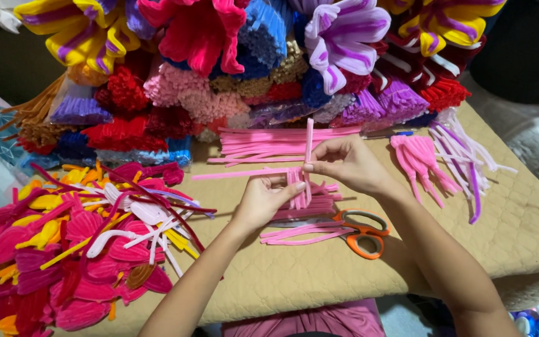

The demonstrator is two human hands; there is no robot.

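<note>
My left hand (pixel 263 200) pinches a small bundle of folded pink pipe cleaners (pixel 297 187) over the tan quilted mat (pixel 294 274). My right hand (pixel 344 163) grips one long pink pipe cleaner (pixel 309 134) that stands upright and runs down into the bundle. Both hands meet at the bundle above a loose pile of cut pink pieces (pixel 310 218). Orange-handled scissors (pixel 363 232) lie just right of that pile, below my right wrist.
Straight pink pipe cleaners (pixel 269 145) lie behind the hands. Finished pink petal shapes (pixel 420 159) and white and purple ones (pixel 469 162) sit at the right. A heap of pink, yellow and white petals (pixel 76 243) fills the left. Bundled pipe cleaners and big flowers (pixel 232 68) line the back.
</note>
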